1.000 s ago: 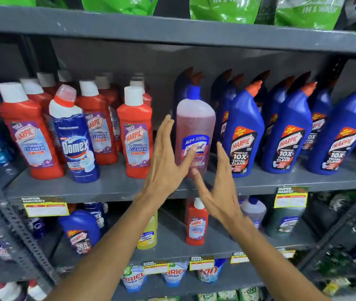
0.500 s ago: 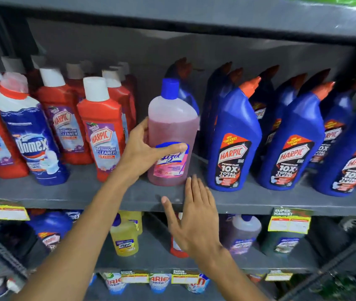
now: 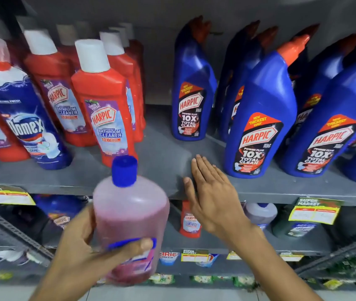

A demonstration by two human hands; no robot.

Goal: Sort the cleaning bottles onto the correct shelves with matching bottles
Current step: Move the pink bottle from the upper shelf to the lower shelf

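My left hand (image 3: 90,255) grips a pink Lizol bottle (image 3: 129,213) with a blue cap, held upright in front of the shelf and below its front edge. My right hand (image 3: 211,196) is flat and open, fingers resting on the front lip of the grey shelf (image 3: 164,153). On that shelf stand red Harpic bathroom cleaner bottles (image 3: 105,101) at the left, a blue Domex bottle (image 3: 25,118) among them, and blue Harpic toilet cleaner bottles (image 3: 259,118) at the right. A bare gap lies between the red and blue groups.
The lower shelf (image 3: 216,242) holds a small red Harpic bottle (image 3: 191,220), a pale bottle with a blue cap (image 3: 261,213), a dark green bottle (image 3: 298,227) and a blue bottle (image 3: 59,209). Yellow price tags (image 3: 315,211) hang on the shelf edges. Detergent packs sit lower down.
My left hand has lifted the pink bottle off the shelf and drawn it down and toward me. The right hand has moved up onto the shelf edge. The view has come closer.
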